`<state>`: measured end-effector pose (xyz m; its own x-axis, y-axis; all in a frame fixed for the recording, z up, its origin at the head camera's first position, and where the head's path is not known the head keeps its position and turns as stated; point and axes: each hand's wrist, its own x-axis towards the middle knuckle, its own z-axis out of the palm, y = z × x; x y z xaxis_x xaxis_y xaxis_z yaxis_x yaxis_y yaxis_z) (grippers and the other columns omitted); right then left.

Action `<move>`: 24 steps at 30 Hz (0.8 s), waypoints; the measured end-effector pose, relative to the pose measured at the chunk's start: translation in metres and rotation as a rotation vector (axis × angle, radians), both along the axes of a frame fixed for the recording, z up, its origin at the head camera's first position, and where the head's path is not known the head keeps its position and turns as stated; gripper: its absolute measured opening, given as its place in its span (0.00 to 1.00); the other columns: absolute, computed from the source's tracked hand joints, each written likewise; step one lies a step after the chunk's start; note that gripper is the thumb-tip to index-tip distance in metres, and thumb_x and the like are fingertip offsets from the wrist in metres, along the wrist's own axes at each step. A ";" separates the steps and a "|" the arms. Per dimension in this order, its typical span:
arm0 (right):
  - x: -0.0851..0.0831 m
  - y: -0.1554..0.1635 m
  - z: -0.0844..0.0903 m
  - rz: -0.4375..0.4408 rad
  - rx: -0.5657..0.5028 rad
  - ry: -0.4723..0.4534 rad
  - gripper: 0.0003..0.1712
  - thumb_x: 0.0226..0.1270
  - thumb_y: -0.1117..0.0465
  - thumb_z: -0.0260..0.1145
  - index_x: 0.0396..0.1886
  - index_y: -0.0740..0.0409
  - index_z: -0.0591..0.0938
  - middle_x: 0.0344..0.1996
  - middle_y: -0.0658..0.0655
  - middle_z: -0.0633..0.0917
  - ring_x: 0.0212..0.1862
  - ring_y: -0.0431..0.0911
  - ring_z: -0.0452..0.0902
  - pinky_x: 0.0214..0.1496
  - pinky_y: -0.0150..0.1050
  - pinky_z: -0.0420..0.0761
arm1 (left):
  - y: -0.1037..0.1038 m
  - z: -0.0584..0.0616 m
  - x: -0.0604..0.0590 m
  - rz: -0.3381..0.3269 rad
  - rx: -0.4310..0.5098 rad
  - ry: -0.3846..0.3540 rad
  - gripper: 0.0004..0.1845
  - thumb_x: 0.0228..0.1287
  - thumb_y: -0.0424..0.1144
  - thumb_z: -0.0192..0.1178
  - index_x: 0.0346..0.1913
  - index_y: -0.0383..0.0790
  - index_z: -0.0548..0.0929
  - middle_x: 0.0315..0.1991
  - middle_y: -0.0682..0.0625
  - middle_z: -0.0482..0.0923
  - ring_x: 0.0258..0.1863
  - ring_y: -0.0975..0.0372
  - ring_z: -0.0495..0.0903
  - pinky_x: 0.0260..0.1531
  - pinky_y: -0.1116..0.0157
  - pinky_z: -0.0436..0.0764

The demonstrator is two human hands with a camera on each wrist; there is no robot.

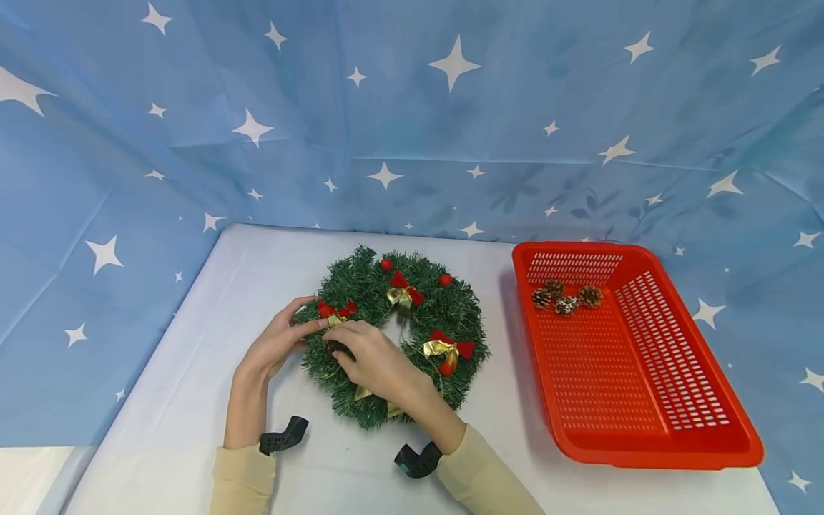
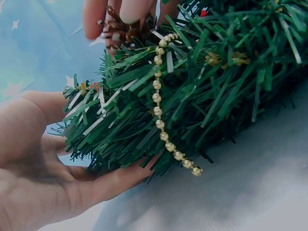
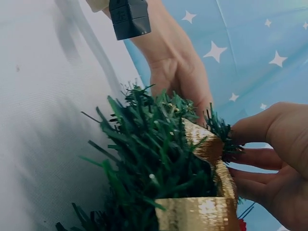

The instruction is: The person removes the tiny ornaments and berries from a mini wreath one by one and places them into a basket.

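Note:
A green tinsel wreath (image 1: 350, 282) lies on the white table, dressed with red-and-gold bows (image 1: 444, 347) and red balls (image 1: 445, 280). My left hand (image 1: 273, 343) grips its left side, with fingers round the edge in the left wrist view. My right hand (image 1: 380, 361) reaches over the wreath's lower left part and pinches a brown pine cone (image 2: 122, 32) among the green strands. Its fingertips partly cover the cone. A gold bead string (image 2: 158, 98) hangs down the wreath's side. In the right wrist view, gold ribbon (image 3: 197, 214) stands close to the right hand.
To the right stands a red plastic basket (image 1: 656, 461) with perforated walls. Several pine cones (image 1: 566, 305) lie at its far left corner. A blue curtain with white stars (image 1: 425, 114) hangs behind and beside the white table (image 1: 347, 479).

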<state>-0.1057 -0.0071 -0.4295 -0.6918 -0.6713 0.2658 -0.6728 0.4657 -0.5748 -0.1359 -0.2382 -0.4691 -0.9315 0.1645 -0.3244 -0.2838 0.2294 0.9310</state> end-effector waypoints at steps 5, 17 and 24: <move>0.000 0.004 0.004 -0.009 -0.038 0.037 0.18 0.73 0.66 0.68 0.60 0.59 0.84 0.59 0.58 0.85 0.63 0.49 0.80 0.60 0.36 0.81 | 0.000 0.000 0.001 0.000 0.003 0.004 0.39 0.75 0.44 0.63 0.81 0.44 0.58 0.69 0.34 0.59 0.46 0.57 0.74 0.36 0.62 0.79; -0.002 0.015 0.012 -0.042 -0.138 0.062 0.19 0.71 0.68 0.69 0.60 0.61 0.84 0.59 0.60 0.85 0.62 0.52 0.81 0.59 0.39 0.82 | 0.002 0.002 -0.001 -0.010 0.004 0.017 0.39 0.74 0.45 0.63 0.81 0.43 0.57 0.76 0.35 0.53 0.61 0.49 0.71 0.38 0.62 0.79; -0.007 0.027 0.016 -0.101 -0.190 0.107 0.17 0.69 0.70 0.70 0.57 0.63 0.85 0.56 0.63 0.85 0.56 0.53 0.84 0.50 0.40 0.86 | 0.001 -0.001 -0.001 -0.006 0.007 0.005 0.37 0.75 0.43 0.63 0.80 0.43 0.59 0.73 0.33 0.54 0.52 0.54 0.71 0.35 0.63 0.77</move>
<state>-0.1127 0.0203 -0.4131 -0.7140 -0.5311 0.4563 -0.6901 0.4236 -0.5867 -0.1366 -0.2373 -0.4697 -0.9321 0.1721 -0.3186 -0.2777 0.2250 0.9340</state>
